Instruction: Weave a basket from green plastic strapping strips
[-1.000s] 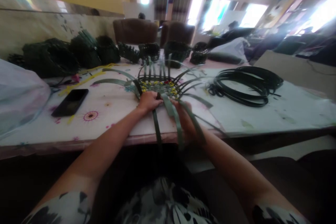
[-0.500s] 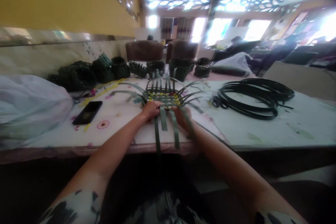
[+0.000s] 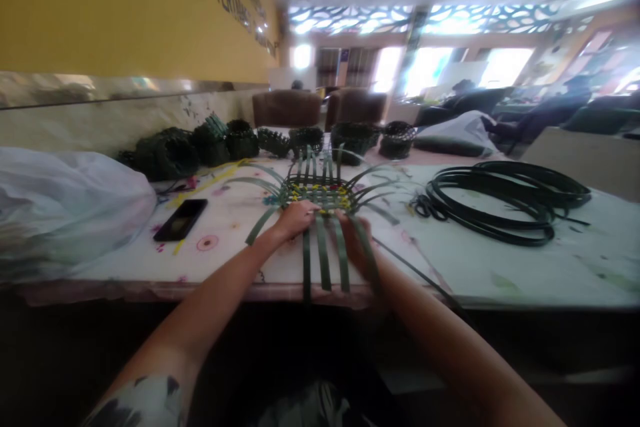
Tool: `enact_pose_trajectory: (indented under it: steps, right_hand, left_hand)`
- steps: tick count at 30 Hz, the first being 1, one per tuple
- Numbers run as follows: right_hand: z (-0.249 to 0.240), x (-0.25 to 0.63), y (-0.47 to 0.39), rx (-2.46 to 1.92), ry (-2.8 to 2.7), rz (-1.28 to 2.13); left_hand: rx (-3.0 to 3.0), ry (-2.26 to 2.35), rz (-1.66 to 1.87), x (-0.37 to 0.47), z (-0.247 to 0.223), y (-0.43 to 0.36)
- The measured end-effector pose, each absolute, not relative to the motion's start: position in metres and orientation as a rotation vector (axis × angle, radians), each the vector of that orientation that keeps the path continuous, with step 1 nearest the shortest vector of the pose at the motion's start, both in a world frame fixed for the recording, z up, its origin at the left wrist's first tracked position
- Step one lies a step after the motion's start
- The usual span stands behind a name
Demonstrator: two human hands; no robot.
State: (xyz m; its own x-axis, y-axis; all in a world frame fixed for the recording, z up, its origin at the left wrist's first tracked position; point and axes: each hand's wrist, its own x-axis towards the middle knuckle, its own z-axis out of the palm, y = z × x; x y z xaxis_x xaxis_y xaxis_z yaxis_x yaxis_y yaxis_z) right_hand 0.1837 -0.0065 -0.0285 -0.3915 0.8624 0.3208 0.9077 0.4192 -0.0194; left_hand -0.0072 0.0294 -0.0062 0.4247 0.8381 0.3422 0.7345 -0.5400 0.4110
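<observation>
A partly woven green basket (image 3: 323, 197) with yellow bits along its edges lies at the middle of the table, its loose strips fanning out on all sides. My left hand (image 3: 299, 217) is closed on its near left edge, fingers pinching the weave. At the near right edge my right hand (image 3: 354, 230) grips the weave, partly hidden behind hanging strips. Several flat green strips (image 3: 323, 253) hang between my hands toward the table's front edge.
Black scissors (image 3: 429, 207) lie beside a big coil of dark green strip (image 3: 495, 203) on the right. A phone (image 3: 181, 220) and a white plastic bag (image 3: 75, 207) are on the left. Several dark green baskets (image 3: 355, 140) line the back.
The view has shifted, so everything sits a little lower and further right. A strip now sticks out left of my left hand. Both hands remain on the basket's near edge.
</observation>
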Motion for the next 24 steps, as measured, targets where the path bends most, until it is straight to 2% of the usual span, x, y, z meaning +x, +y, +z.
enact_pose_trajectory:
  steps: [3,5,9,12,15,17,20,24]
  right_hand:
    - [-0.027,0.183,-0.007,-1.732,-2.379,-0.281]
    - [-0.030,0.192,-0.012,-1.669,-2.430,-0.327]
    - [-0.035,0.235,-0.036,-1.397,-2.482,-0.457]
    - [-0.025,0.269,-0.037,-1.510,-2.287,-0.506]
    - [-0.001,0.286,0.000,-1.586,-2.106,-0.491]
    - [0.016,0.284,0.037,-1.587,-2.158,-0.441]
    - [0.032,0.272,0.090,-1.629,-2.471,-0.358]
    - [0.033,0.264,0.126,-1.859,-2.706,-0.106]
  left_hand:
    - [2.500,1.226,0.973,-0.028,-0.008,0.001]
    - [2.485,1.212,1.036,-0.052,-0.010,-0.019]
    - [2.366,1.542,1.009,-0.116,-0.009,-0.034]
    - [2.277,1.839,1.149,-0.143,-0.001,-0.016]
    - [2.341,1.978,1.250,-0.136,0.017,0.018]
    - [2.553,1.904,1.093,-0.118,0.031,0.048]
    - [2.754,1.933,0.623,-0.093,0.044,0.094]
    - [2.774,1.980,0.095,-0.083,0.035,0.141]
